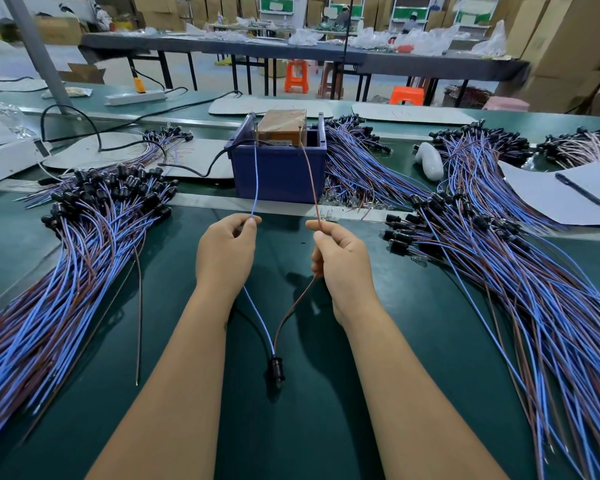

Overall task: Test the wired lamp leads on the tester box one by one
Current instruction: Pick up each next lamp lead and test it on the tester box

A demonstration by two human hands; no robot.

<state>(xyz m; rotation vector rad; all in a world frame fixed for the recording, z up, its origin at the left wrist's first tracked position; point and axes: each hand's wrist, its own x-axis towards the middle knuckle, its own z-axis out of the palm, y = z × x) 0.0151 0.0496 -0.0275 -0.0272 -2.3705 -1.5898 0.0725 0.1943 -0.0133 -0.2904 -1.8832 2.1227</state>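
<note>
At the lower centre of the frame a black lamp socket [276, 372] hangs just above the green surface [187, 393], with a blue lead [257, 317] and a brown lead [293, 306] rising from it in a V. The left hand [226, 252] pinches the blue lead between thumb and forefinger, the other fingers curled; the right hand [340, 258] pinches the brown lead the same way. Both hands sit at mid-frame, a little apart. Above the hands each lead runs straight up to the tester box [280, 161], a blue bin at upper centre holding a brown block [282, 125]; the lead tips reach its top rim, though whether they touch a contact cannot be told. A black cable [201, 173] enters the box from the left. A pile of leads [84, 244] fans across the left of the frame, another pile [520, 271] across the right, and a smaller one [357, 161] lies just right of the box. At the right edge a pen [580, 189] rests on white paper [548, 195]. Orange stools [297, 76] stand beyond, at the top.
</note>
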